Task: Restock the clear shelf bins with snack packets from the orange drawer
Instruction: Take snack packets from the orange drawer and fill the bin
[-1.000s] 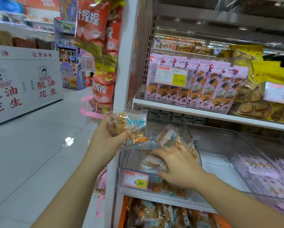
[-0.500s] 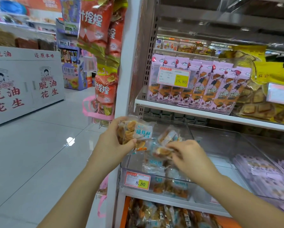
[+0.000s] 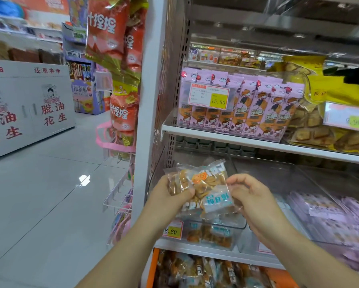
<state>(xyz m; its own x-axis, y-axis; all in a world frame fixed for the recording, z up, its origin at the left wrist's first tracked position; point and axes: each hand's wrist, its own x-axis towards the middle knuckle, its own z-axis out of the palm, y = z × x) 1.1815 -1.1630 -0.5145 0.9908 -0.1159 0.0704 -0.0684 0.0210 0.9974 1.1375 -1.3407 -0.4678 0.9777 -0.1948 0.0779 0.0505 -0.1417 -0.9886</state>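
Both hands hold a small bunch of clear snack packets [image 3: 203,186] with blue-and-white labels, raised in front of the leftmost clear shelf bin [image 3: 234,225]. My left hand [image 3: 170,194] grips the packets from the left, thumb across them. My right hand [image 3: 251,194] pinches the right edge of a packet. The bin holds a few of the same packets at its bottom, behind an 8.80 price tag [image 3: 172,230]. Below the shelf, the orange drawer [image 3: 151,269] stands open, full of the same packets.
To the right stands a clear bin of purple packets [image 3: 330,215]. The shelf above carries pink biscuit packs [image 3: 247,113] and yellow bags [image 3: 336,90]. Red snack bags [image 3: 112,38] hang on the white shelf post at left. Grey tiled aisle floor lies left.
My right hand came up out of the bin and joined my left hand at the packets. The bunch now sits lower and more central, held between both hands.
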